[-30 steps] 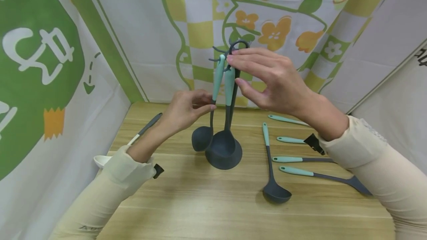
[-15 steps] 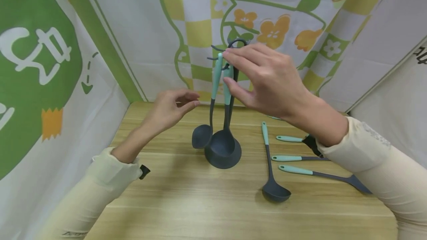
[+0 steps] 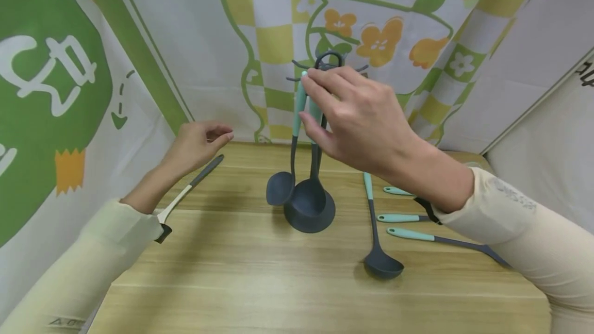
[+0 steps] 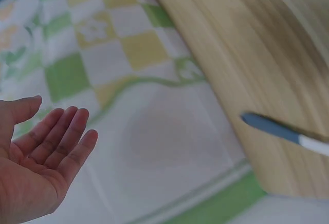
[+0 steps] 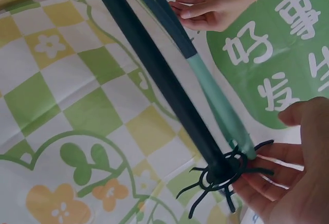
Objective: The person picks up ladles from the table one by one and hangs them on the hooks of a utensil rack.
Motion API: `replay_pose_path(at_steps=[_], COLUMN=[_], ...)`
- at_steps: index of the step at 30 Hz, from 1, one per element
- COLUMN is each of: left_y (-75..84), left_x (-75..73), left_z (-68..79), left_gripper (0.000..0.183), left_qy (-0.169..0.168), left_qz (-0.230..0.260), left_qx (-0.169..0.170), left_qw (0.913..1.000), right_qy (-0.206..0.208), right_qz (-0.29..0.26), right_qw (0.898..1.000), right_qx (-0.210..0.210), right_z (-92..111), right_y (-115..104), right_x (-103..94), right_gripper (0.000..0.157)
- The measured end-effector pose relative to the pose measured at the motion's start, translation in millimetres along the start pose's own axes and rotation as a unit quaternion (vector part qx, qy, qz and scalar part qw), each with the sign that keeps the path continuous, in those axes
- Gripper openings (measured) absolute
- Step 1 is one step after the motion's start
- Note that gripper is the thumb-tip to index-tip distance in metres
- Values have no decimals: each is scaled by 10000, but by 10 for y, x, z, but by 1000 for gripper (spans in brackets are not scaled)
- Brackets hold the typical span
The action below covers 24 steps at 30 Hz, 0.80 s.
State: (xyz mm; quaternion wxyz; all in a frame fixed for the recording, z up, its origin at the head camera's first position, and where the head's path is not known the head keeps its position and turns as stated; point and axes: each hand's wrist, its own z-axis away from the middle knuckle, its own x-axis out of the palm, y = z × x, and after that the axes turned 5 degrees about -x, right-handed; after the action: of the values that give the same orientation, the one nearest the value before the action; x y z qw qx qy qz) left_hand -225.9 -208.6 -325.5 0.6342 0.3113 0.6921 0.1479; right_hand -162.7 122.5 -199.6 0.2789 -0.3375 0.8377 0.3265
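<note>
A dark utensil stand [image 5: 154, 75] with a ring of curved hooks stands mid-table in the head view. Two mint-handled utensils hang from it: one with a scoop-like head [image 3: 280, 188] on the left, and a ladle [image 3: 310, 198] in front of the pole. My right hand [image 3: 366, 112] is at the stand's top; in the right wrist view its extended fingers [image 5: 280, 154] touch the hooks and handle ends, thumb apart. My left hand [image 3: 195, 143] hovers over the back left of the table, holding nothing, its fingers loosely bent in the left wrist view.
Another ladle [image 3: 382, 264] lies right of the stand on the wooden table [image 3: 260, 293]. Beyond it lie several mint-handled utensils [image 3: 410, 234], partly under my right arm. A grey-and-white handled utensil [image 3: 190, 185] lies at the left. Patterned cloth [image 3: 274, 40] hangs behind.
My left hand has let go of the scoop-headed utensil's shaft and moved left, away from the stand. My right hand has shifted slightly left over the hooks. The hanging utensils stay in place.
</note>
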Motion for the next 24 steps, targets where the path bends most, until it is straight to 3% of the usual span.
replay_pose_path(at_steps=[9,24], left_y=[-500,-648], left_x=[-96,-163], left_z=[-90,-124], left_gripper=[40,42], left_qy=[-187,-388], left_qz=[-483,-946], left_qx=[-351,-491], left_qw=[9980,9935], right_qy=[-85,-44], right_qz=[164,142], right_qw=[9998,9999], right_qx=[91,-15], right_z=[-4,27], right_y=[-39,-22], right_x=[7,21], right_gripper=[43,38])
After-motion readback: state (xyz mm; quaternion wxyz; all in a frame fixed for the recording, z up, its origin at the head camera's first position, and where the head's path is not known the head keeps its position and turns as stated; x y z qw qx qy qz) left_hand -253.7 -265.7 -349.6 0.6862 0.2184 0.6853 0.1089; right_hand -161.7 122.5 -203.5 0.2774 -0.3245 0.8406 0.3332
